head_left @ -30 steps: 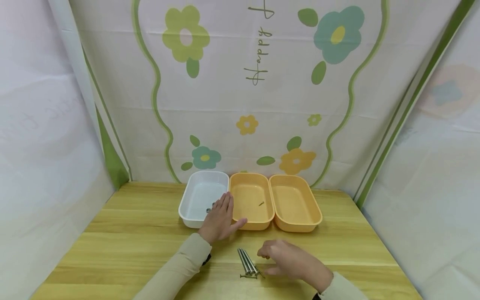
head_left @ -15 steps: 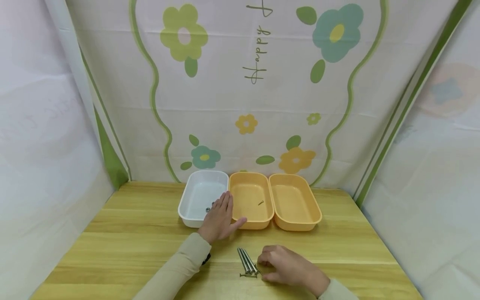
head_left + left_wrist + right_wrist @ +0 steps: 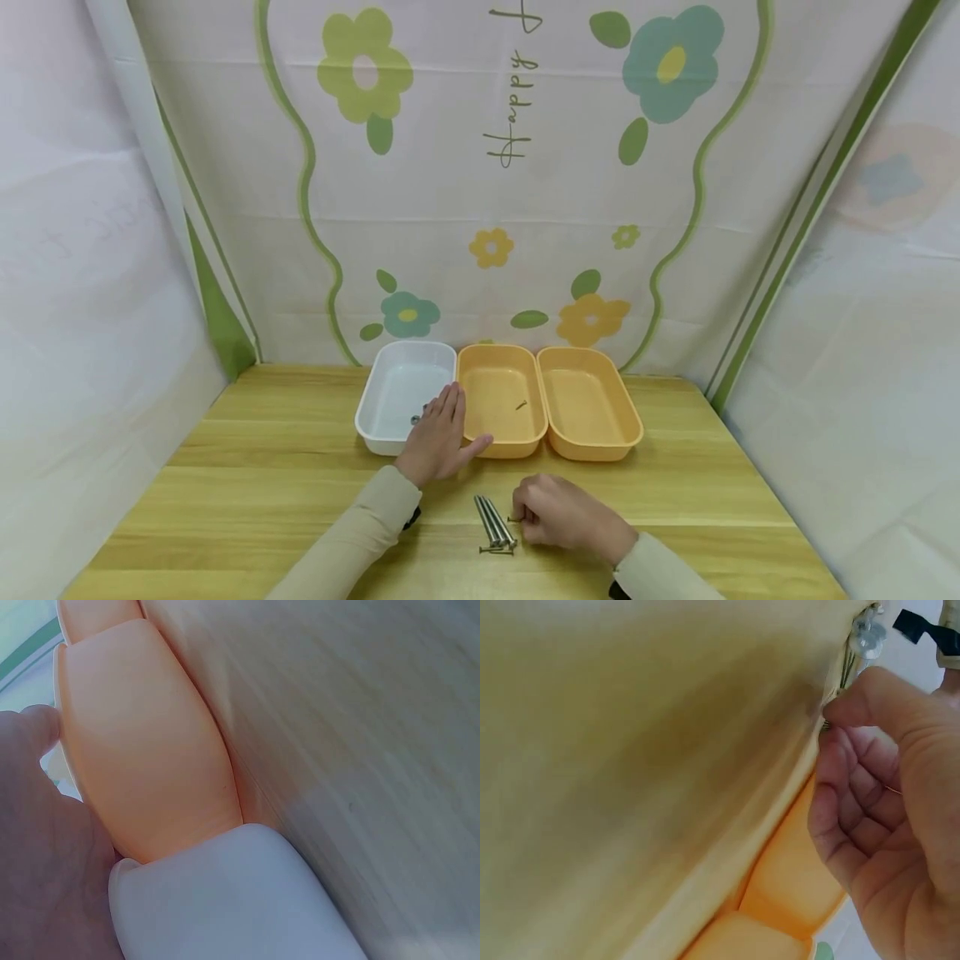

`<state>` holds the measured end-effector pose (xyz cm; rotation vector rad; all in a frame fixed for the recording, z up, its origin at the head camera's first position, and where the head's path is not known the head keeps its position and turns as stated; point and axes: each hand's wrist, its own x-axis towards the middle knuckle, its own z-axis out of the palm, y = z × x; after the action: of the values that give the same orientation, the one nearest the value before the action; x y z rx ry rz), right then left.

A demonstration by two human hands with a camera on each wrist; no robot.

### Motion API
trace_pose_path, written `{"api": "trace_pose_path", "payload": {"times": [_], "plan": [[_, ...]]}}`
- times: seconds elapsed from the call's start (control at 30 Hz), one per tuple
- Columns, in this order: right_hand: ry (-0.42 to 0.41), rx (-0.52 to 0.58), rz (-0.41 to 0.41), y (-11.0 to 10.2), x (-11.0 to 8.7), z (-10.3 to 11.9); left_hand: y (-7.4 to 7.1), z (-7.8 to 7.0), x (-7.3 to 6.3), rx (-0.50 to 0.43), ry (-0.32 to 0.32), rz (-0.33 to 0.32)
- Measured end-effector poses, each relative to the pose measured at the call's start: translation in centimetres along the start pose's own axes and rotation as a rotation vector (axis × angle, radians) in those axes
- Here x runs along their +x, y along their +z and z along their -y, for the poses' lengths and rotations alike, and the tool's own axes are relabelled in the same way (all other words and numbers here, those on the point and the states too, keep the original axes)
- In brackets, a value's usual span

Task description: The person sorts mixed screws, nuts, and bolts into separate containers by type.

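In the head view, my left hand lies flat with straight fingers over the touching rims of the white tray and the middle yellow tray. Its thumb reaches along the yellow tray's front. My right hand pinches a small screw between thumb and forefinger, its end poking out on the left. Beside it on the wooden table lie several long metal bolts side by side, with small screws across their near ends. In the right wrist view the screw is mostly hidden by the fingertips.
A second yellow tray stands to the right, against the middle one. One small screw lies in the middle tray. Nuts sit in the white tray, partly behind the left hand. A flowered cloth hangs behind the trays.
My right hand came down beside the bolts, took a small screw from their right side and has lifted it slightly away. The left hand has stayed in place.
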<state>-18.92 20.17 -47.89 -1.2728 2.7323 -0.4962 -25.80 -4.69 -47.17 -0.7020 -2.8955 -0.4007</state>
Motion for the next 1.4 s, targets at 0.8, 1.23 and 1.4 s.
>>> {"api": "trace_pose_path", "payload": {"times": [0.8,1.23,1.4], "plan": [[-0.04,-0.302,-0.15,-7.8,2.4,-2.4,-0.1,-0.1,0.2,-0.006,0.012,0.004],[0.005,-0.299,-0.224,-7.8,4.4,-3.5,0.1,0.0,0.1,-0.003,0.011,0.002],[0.045,-0.269,-0.261,-7.4,5.3,-4.1,0.2,0.1,0.1,0.012,0.008,-0.005]]}}
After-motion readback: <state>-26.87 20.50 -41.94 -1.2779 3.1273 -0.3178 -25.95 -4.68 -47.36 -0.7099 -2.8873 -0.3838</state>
